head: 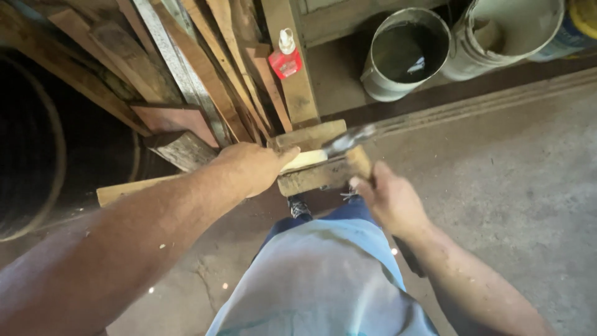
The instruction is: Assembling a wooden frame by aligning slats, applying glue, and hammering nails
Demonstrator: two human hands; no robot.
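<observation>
Leaning planks fill the upper left of the frame. At centre, the left hand presses flat on a pale wood strip across a block. The right hand grips a blurred hammer above it; work looks midway.

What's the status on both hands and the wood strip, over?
Left hand pressing pale wood strip onto wooden block. Right hand gripping hammer, head blurred over the strip. Nothing in the way.
</observation>
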